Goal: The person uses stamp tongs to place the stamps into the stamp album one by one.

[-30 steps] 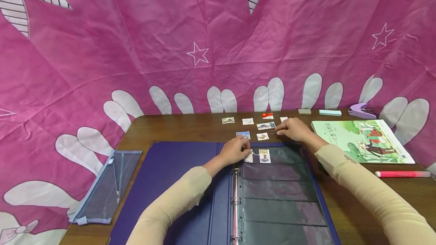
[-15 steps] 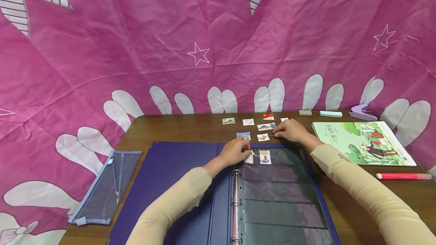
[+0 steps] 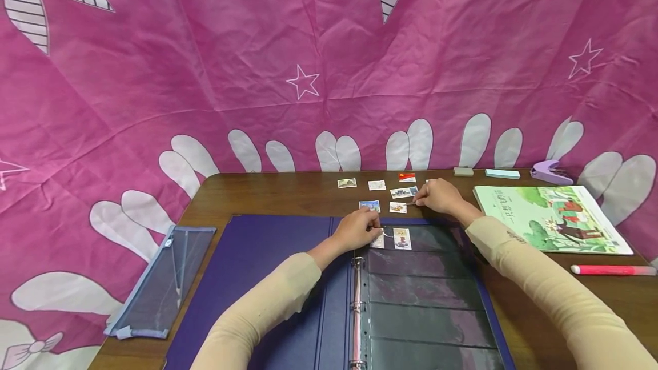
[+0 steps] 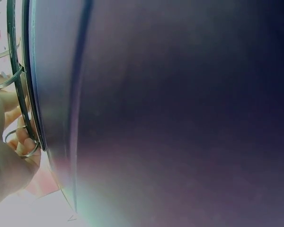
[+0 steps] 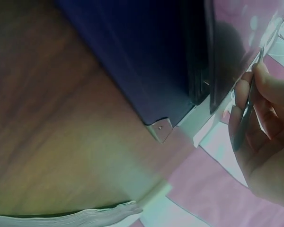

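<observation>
My right hand (image 3: 439,194) holds metal tweezers (image 5: 247,111). In the head view their thin tips reach left to a small stamp (image 3: 397,208) on the table behind the album; whether they grip it is too small to tell. My left hand (image 3: 356,229) lies at the top inner corner of the clear-pocketed album page (image 3: 421,290), its fingers curled at the page's upper edge. Partly under those fingers is one stamp (image 3: 378,241) in the top row, with another stamp (image 3: 402,238) to its right. A blue stamp (image 3: 370,205) lies just beyond the left fingertips.
The dark blue ring album (image 3: 272,278) lies spread on the wooden table. Several stamps, including a red one (image 3: 407,177), lie behind it. A mesh pouch (image 3: 154,296) is left; a green book (image 3: 555,218), red marker (image 3: 612,270), eraser (image 3: 502,174) and purple stapler-like tool (image 3: 551,172) are right.
The right hand has moved slightly left, bringing the tweezers' tips to the stamp behind the album. My left hand stays at the page's top corner. The head view has shifted a little.
</observation>
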The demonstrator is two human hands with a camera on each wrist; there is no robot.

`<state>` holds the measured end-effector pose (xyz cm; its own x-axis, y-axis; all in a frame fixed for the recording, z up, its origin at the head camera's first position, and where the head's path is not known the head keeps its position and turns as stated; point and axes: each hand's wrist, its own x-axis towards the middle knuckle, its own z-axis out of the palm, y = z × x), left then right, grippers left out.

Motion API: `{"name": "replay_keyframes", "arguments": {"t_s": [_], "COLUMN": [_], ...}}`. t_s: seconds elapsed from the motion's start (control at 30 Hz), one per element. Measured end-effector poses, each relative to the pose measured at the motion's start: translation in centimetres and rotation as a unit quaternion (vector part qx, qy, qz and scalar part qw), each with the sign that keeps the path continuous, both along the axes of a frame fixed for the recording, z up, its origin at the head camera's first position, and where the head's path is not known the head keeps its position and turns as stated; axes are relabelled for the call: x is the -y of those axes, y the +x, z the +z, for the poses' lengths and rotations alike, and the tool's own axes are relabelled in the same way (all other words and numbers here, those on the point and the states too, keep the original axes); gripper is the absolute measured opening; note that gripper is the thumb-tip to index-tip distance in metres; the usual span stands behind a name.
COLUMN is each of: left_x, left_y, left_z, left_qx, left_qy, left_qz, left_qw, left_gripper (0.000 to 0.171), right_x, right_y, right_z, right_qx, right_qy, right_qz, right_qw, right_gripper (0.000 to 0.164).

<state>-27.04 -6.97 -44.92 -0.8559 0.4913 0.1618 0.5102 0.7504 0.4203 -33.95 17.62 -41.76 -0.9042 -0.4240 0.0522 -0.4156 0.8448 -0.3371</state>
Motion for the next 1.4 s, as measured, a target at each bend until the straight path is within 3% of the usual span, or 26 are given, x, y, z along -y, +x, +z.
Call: {"name": "replay_keyframes", "arguments": {"t_s": [0.33,0.6,0.93,1.17,1.4], "left_x": [0.0,0.3,0.3,0.1,0.0], "left_y": [0.0,-0.2,-0.2,-0.2,-0.1], "left_z": [0.0,0.3,0.2,0.2,0.2], "left_qx": [-0.004,-0.004,0.005,0.014,0.012], "left_qy": [0.002,0.011,0.018,0.032,0.036], "left_qz": [-0.004,-0.008,-0.008,-0.008,-0.004], "left_qw": [1.0000,0.9999,0.9998,0.9993,0.9993], "left_gripper": [0.009,0.010,0.009,0.008,0.008], "right_x": [-1.5,-3.5,-4.4,-4.9,-5.3], "right_y": [-0.2,0.8,2.5,3.1,3.5], "right_z": [1.0,2.5,2.6,2.3,2.3], "right_qx": [0.016,0.007,0.059,0.089,0.078], "right_qy": [-0.006,-0.044,-0.058,-0.047,-0.010], "right_qz": [-0.037,0.006,0.014,0.021,0.083], "right_qw": [0.999,0.999,0.996,0.995,0.993], "right_gripper": [0.013,0.010,0.009,0.009,0.007]}}
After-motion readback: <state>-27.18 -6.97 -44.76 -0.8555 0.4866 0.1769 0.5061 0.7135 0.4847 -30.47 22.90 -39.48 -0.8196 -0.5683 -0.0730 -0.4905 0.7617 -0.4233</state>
